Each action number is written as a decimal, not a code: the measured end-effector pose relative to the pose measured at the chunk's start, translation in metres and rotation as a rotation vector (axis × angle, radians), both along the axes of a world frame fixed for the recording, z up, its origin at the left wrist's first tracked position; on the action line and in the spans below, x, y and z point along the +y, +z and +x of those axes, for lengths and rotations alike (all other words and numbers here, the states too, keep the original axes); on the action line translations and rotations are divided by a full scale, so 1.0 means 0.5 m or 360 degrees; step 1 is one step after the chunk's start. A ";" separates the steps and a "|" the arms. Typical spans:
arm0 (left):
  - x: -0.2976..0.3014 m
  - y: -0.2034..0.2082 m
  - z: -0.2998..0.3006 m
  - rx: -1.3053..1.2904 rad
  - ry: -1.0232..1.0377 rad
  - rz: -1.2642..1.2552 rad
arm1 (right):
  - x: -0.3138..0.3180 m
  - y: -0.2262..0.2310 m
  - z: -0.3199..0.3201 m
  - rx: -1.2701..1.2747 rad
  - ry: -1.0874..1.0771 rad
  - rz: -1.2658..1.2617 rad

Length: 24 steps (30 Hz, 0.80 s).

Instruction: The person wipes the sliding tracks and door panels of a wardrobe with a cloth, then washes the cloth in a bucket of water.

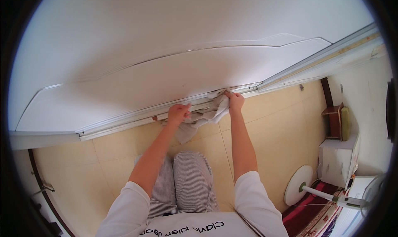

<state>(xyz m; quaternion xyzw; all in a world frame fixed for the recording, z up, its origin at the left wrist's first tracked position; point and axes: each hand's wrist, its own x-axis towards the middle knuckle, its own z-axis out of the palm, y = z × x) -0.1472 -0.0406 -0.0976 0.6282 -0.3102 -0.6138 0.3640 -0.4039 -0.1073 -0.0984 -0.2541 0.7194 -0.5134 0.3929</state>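
Across the track [120,128], the cloth [213,112] lies bunched, its long axis slanting from near left to far right, with the right grip [236,102] pinching its far right end and the left grip [178,113] by its left part, spread or pinching one cannot tell.

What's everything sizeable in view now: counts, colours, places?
door panel: one large, white, top
door track: one, white, along the panel's foot
cloth: one, grey, bunched over the track
floor: one, beige, below the track
fan: one, white and green, lower right
cabinet: one, white, right
fabric: one, patterned red, lower right
trousers: one pair, grey-white striped, bottom middle
shirt: one, white, bottom
left hand: one, bare, by the cloth
right hand: one, bare, gripping the cloth
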 end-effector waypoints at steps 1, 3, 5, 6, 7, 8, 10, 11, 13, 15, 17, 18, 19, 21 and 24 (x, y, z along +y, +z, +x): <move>-0.005 -0.021 -0.011 -0.0088 -0.0226 -0.0223 | -0.009 0.006 -0.004 0.0020 0.0009 0.0016; 0.005 0.028 -0.095 -0.0444 -0.0417 -0.0394 | 0.008 0.005 -0.049 0.0115 -0.0007 0.0040; 0.012 0.086 -0.143 -0.0955 -0.0714 -0.0719 | 0.030 -0.013 -0.027 0.0252 0.0090 0.0048; 0.001 0.090 -0.151 -0.0961 -0.0737 -0.0740 | 0.030 -0.015 -0.012 0.0341 0.0176 0.0061; -0.011 0.093 -0.154 -0.1203 -0.1011 -0.0889 | 0.021 -0.012 -0.014 0.0195 0.0117 0.0051; -0.021 0.092 -0.151 -0.1450 -0.1285 -0.1030 | 0.012 -0.005 -0.015 0.0043 0.0063 0.0042; -0.048 0.106 -0.139 -0.1653 -0.1524 -0.0802 | 0.001 -0.001 -0.082 0.0078 -0.0059 -0.0001; -0.060 0.104 -0.117 -0.1751 -0.1562 -0.0821 | -0.011 0.003 -0.115 0.0113 -0.0131 -0.0043; -0.073 0.097 -0.097 -0.1847 -0.1616 -0.0855 | -0.022 0.012 -0.168 0.0154 -0.0209 -0.0027; -0.065 0.099 -0.101 -0.1874 -0.1610 -0.0925 | -0.026 0.004 -0.199 0.0226 -0.0300 -0.0026; -0.066 0.108 -0.107 -0.1883 -0.1622 -0.0863 | -0.023 -0.010 -0.187 0.0151 -0.0395 -0.0061; -0.069 0.110 -0.103 -0.1915 -0.1611 -0.0786 | -0.030 -0.002 -0.155 0.0060 -0.0467 -0.0107; -0.072 0.099 -0.091 -0.1922 -0.1606 -0.0773 | -0.024 0.007 -0.125 0.0027 -0.0418 -0.0053; -0.077 0.085 -0.084 -0.1904 -0.1579 -0.0946 | -0.013 -0.007 -0.101 0.0113 -0.0302 -0.0035; -0.076 0.090 -0.082 -0.1879 -0.1573 -0.0911 | -0.008 -0.025 -0.109 0.0113 -0.0155 -0.0011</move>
